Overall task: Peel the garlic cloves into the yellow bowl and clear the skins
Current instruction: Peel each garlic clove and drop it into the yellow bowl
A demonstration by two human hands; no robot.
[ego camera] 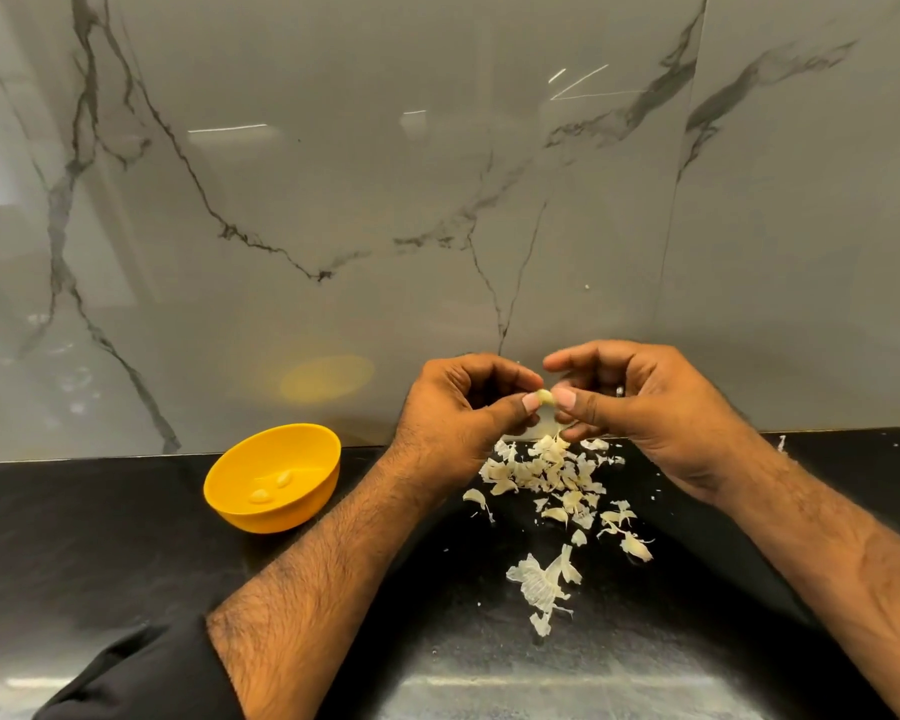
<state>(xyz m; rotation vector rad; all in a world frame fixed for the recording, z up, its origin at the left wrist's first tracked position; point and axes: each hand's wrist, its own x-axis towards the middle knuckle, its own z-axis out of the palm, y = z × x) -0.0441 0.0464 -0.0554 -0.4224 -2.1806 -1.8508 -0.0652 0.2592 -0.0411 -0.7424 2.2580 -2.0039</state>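
While we pinch the garlic clove [544,397] between both thumbs and forefingers, it sits raised above the back edge of the worktop [126,563], right over the heap of skins [552,475]. Our left hand [453,418] and right hand [640,407] both curl tight on it, its long axis roughly upright between the thumbnails. We judge the peeled clove goes next to the yellow bowl [274,478], down and left, nearer our left hand, with two cloves [271,488] inside
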